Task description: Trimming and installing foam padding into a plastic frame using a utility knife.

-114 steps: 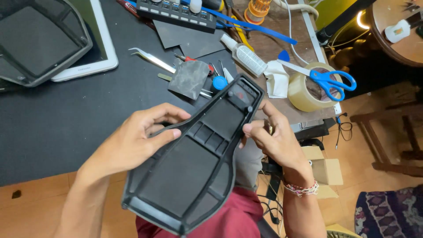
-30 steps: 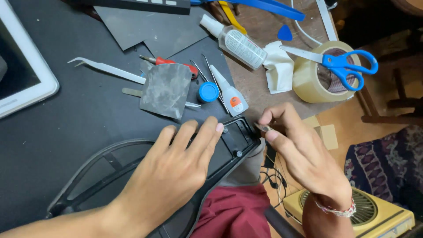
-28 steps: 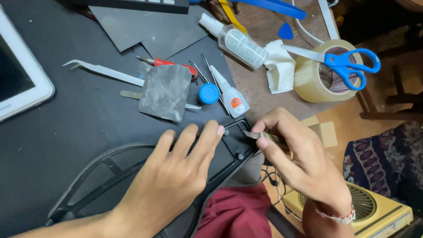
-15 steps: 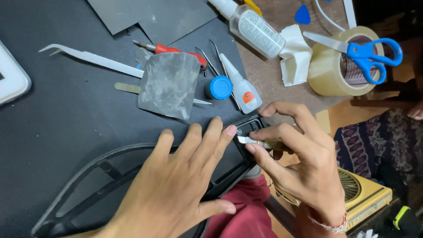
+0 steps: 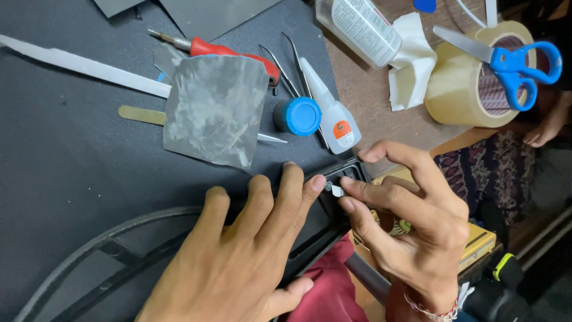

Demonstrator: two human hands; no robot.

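A long black plastic panel [image 5: 333,209] lies on the dark mat at the table's near edge. My left hand [image 5: 244,256] presses flat on it, fingers spread toward its narrow end. My right hand [image 5: 411,220] pinches a small pale piece [image 5: 336,190] between thumb and forefinger, right at the panel's end recess, touching my left fingertips. Just beyond lie a small glue bottle [image 5: 333,116] and its blue cap [image 5: 298,115].
On the mat are a grey square of sheet [image 5: 214,110], tweezers [image 5: 83,67], a red-handled screwdriver [image 5: 220,50] and a flat metal strip [image 5: 140,114]. Farther right stand a clear bottle [image 5: 363,27], crumpled tissue [image 5: 411,59], and a tape roll [image 5: 471,83] with blue scissors [image 5: 506,56].
The panel went from held up in both hands to lying on the mat. My view has closed in, and my right hand has brought the small piece against the panel's end.
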